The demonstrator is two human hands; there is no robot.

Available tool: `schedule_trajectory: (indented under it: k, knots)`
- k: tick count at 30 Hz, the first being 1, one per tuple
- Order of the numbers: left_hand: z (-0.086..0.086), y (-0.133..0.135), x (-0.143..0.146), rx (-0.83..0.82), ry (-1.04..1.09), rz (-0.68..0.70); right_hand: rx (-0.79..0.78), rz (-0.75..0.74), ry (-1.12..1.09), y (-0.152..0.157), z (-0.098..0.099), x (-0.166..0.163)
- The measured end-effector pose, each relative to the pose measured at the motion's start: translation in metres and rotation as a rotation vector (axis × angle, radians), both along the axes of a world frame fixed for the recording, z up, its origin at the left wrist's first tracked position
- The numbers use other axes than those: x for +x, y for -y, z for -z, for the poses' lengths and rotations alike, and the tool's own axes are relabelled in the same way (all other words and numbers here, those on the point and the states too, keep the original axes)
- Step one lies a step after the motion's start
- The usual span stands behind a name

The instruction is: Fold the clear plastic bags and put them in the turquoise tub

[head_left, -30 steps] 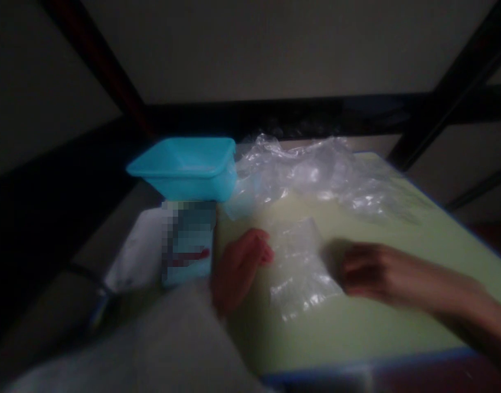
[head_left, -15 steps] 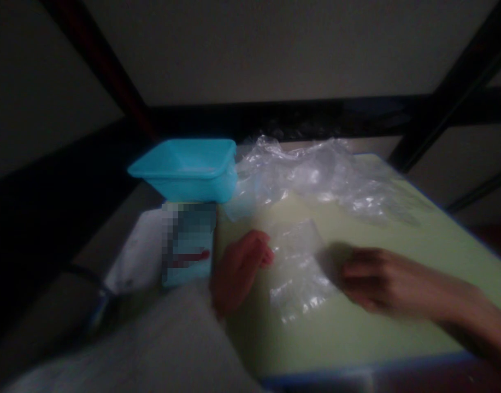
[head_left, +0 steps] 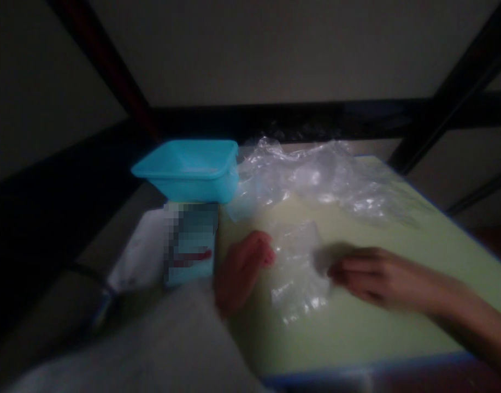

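A small clear plastic bag (head_left: 297,267) lies flat on the pale green table (head_left: 357,333) between my hands. My left hand (head_left: 240,267), coming out of a white sleeve, rests on the table with its fingertips at the bag's left edge; the fingers look loosely curled together. My right hand (head_left: 365,275) reaches in from the right with fingers stretched toward the bag's right edge, touching it. The picture is dim and blurred.
A heap of crumpled clear plastic (head_left: 319,177) covers the far part of the table. A turquoise tub (head_left: 188,166) sits at the far left edge above a light blue box (head_left: 190,243). Dark frame bars (head_left: 447,82) rise behind and at right.
My right hand has slid left, up to the small bag's right edge. My left hand has stayed nearly still.
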State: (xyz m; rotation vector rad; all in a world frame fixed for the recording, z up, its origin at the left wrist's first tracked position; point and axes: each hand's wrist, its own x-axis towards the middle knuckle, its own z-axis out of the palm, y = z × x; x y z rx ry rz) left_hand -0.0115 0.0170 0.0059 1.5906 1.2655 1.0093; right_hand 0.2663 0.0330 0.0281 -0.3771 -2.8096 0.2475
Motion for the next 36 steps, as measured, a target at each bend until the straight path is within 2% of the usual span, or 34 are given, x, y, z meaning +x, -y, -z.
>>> schedule_trajectory:
  k: [7,15,24,36]
  knots:
    - [0.001,-0.001,0.001,-0.006,0.012,-0.009,0.19,0.014,-0.022,-0.011,0.003,-0.001]
    - [0.001,-0.001,0.001,0.01,-0.004,0.002,0.281,-0.007,0.015,-0.014,0.002,0.0]
    - [-0.002,0.0,0.002,0.035,0.002,-0.017,0.253,-0.029,0.006,-0.018,0.006,-0.001]
    - [-0.003,-0.001,-0.006,0.117,-0.179,-0.101,0.114,0.001,-0.049,-0.022,0.012,0.003]
